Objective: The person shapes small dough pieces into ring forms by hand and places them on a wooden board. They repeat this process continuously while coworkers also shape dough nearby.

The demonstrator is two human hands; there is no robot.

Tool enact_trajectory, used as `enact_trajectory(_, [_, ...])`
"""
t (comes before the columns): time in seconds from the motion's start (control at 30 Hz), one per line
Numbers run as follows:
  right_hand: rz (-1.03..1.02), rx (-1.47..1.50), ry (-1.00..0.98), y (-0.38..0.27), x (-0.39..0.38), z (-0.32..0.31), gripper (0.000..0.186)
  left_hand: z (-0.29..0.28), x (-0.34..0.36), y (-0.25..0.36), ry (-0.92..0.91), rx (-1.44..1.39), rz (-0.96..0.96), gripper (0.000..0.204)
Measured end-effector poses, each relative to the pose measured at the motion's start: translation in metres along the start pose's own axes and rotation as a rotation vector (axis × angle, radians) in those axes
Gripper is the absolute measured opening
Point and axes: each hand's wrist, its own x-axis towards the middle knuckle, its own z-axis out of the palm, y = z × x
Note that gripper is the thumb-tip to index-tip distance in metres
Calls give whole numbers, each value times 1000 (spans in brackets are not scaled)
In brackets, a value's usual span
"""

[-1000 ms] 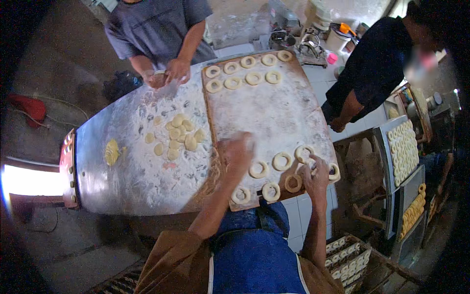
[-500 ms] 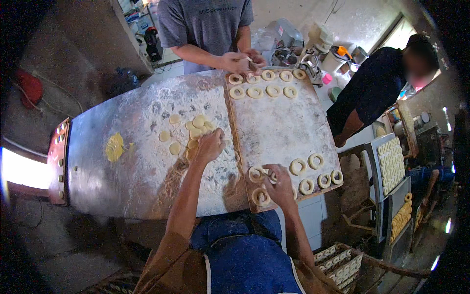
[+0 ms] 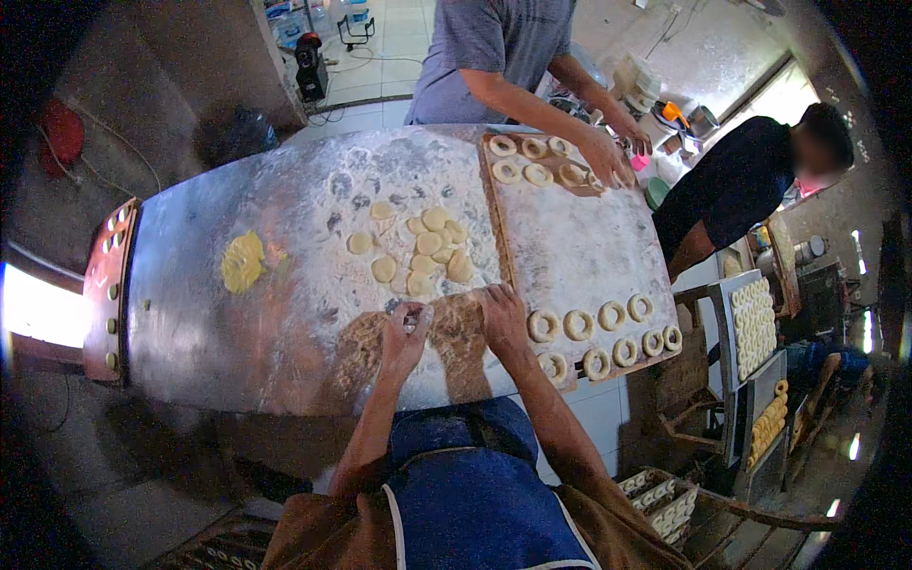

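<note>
My left hand [image 3: 406,334] is over the floured metal table, near its front edge. Its fingers are curled around something small that I cannot make out. My right hand [image 3: 503,318] is at the left edge of a floured wooden board [image 3: 579,237], fingers stretched forward, with no held thing showing. Beyond my hands lies a loose group of flat round dough pieces [image 3: 434,239]. Dough rings [image 3: 579,325] stand in two rows along the board's near side, the closest one beside my right forearm. More dough rings [image 3: 506,171] line its far side.
Across the table [image 3: 190,313], a person in grey reaches over the far rings with both hands [image 3: 608,157]. Another person in dark clothes [image 3: 727,180] stands at the right. Yellow fat [image 3: 243,261] lies on the left. Trays of rings [image 3: 755,328] are at the right.
My left hand has drawn back from the dough pieces toward me. My right hand has left the ring on the board and moved left. The person opposite now reaches right across the far rings.
</note>
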Motion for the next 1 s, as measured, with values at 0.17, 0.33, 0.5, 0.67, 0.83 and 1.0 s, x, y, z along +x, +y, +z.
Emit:
enact_trajectory(0.17, [321,491,-89,0,2,-4,38,-2,-7,-10,-166,-164,-130,29])
enact_trajectory(0.33, [681,1093,-103,-27,1,-38,45,-5,9,47,-311,-221,-227,30])
enact_trajectory(0.5, [643,836,-108,-36,-10,-34,54,16,-3,30,-296,-652,-370,29])
enact_trajectory(0.67, [617,920,41,-48,-8,-43,65,33,-6,13,-335,-411,-76,27])
enact_trajectory(0.83, [464,1119,-288,-34,-3,-77,56,48,-10,25,-365,-1331,-444,47])
enact_trajectory(1.0, [518,843,-56,7,-9,-47,41,50,-3,54,-708,-1058,-295,42])
